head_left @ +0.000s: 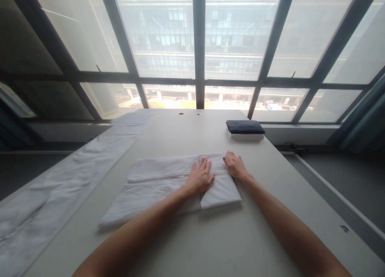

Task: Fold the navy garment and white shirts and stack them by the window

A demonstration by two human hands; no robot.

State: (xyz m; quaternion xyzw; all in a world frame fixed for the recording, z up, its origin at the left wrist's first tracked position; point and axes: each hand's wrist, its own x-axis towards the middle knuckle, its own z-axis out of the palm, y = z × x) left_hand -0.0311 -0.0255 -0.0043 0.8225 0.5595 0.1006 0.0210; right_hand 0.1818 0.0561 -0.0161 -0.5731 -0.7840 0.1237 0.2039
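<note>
In front of me a white cloth garment (159,185) lies folded into a long strip, its right end turned over on itself as a flap. My left hand (201,176) rests flat on it near the flap's edge, fingers spread. At the right end, my right hand (235,164) touches the folded edge with its fingers stretched out, partly over the cloth and partly over the table. Neither hand grips anything. The cloth's underside is hidden.
The white table (186,136) runs toward large windows. At its back right sits a dark folded cloth (245,126) on a white folded stack (247,136). More white cloth (66,185) is spread along the left side, with thin white sheets (132,122) beyond it.
</note>
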